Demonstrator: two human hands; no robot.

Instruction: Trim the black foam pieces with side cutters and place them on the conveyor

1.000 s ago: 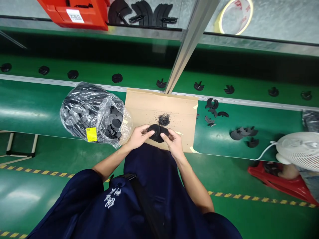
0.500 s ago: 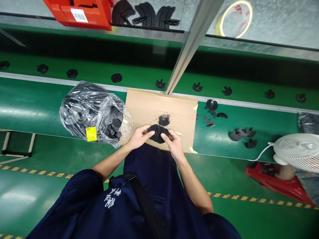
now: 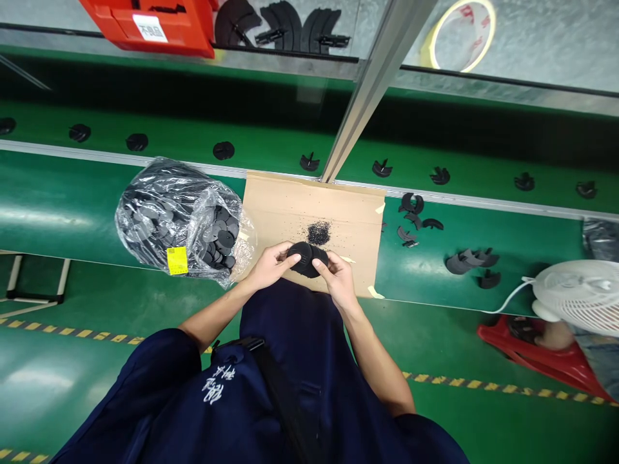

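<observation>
In the head view, my left hand (image 3: 271, 264) and my right hand (image 3: 339, 274) are close together in front of my body, both closed. Between them are flat, rounded black pieces (image 3: 304, 259), seemingly two discs overlapping side by side. The left thumb presses on the left disc, and the right thumb rests on the right one. Behind the hands, a heap of black crumbs (image 3: 318, 232) lies on a brown cardboard sheet (image 3: 275, 200). Left of the sheet sits a clear plastic bag (image 3: 167, 177) filled with black discs (image 3: 225, 238). The fingers under the held pieces are hidden.
Black parts (image 3: 224, 150) lie spaced along a green belt (image 3: 271, 145) beyond a metal post (image 3: 355, 109). Loose black arcs (image 3: 412, 203) are on the bench to the right, near a white fan (image 3: 575, 293). A red bin (image 3: 149, 29) and tape roll (image 3: 432, 45) are above.
Both hands and the held black discs look the same. The view has shifted very slightly, and the parts on the left of the belt appear a touch farther left.
</observation>
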